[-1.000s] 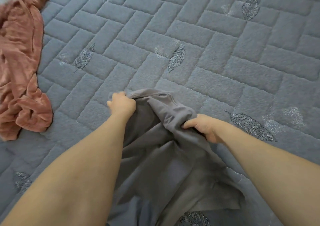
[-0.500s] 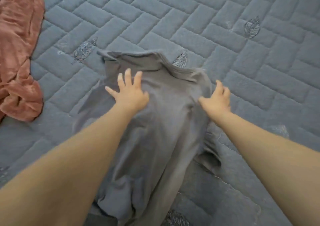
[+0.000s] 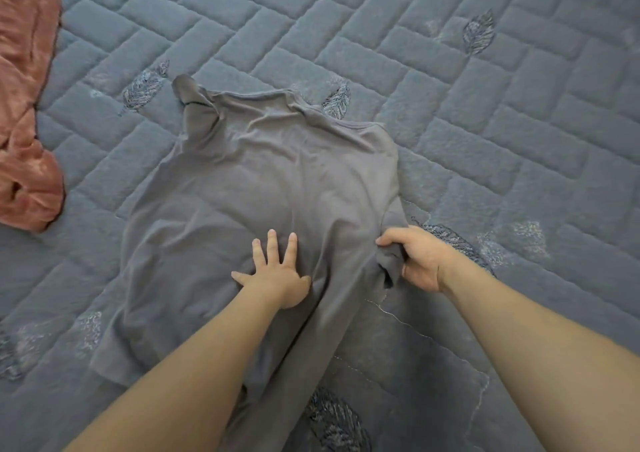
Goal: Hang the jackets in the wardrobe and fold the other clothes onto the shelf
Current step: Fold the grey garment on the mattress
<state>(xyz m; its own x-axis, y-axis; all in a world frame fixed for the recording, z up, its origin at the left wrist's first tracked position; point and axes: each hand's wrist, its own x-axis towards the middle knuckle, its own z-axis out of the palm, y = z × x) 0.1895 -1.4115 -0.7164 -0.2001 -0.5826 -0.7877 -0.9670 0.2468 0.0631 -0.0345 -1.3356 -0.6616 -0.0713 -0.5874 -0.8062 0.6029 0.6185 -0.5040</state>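
A grey shirt lies spread and wrinkled on a quilted grey-blue bed cover, collar edge away from the viewer, with bare cover open beyond it and to its right. The left hand rests flat on the soft fabric, its grip wide with fingers splayed, while the right hand pinches the shirt's bunched right edge. A crumpled pink garment lies well apart at the cover's left margin; leaf motifs are stitched into the brick-pattern quilting.
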